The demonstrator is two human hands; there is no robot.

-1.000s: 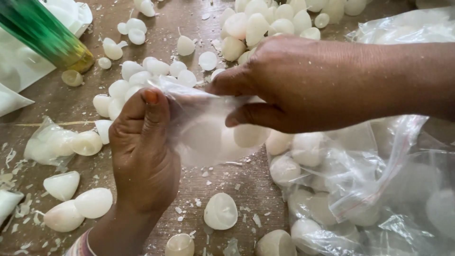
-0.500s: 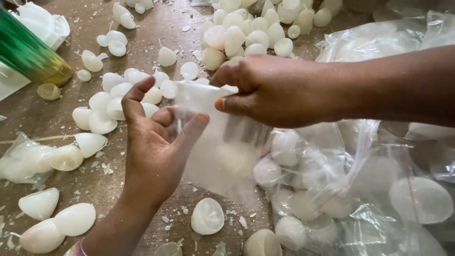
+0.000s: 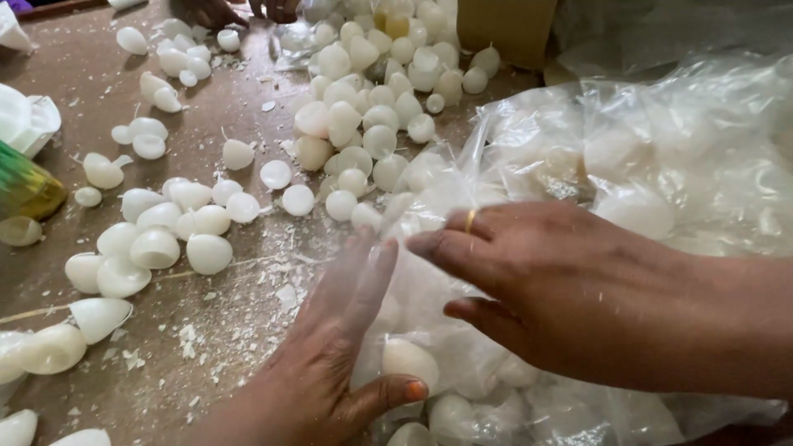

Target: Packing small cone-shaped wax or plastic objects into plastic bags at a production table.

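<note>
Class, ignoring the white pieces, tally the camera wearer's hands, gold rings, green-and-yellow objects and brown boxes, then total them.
Hands: 2, the left hand and the right hand
gold ring: 1
green-and-yellow object: 1
brown box: 1
Total: 5

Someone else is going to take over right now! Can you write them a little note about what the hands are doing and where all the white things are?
Left hand: open, fingers spread, palm against the clear plastic bag.
Right hand: open, flat on the same bag, gold ring on one finger; it grips nothing.
The bag lies on the right side of the brown table, with white dome-shaped wax pieces inside.
Done: many pieces are bagged already.
Left: loose white wax pieces lie heaped at the top centre and scattered on the left, among white flakes.
</note>
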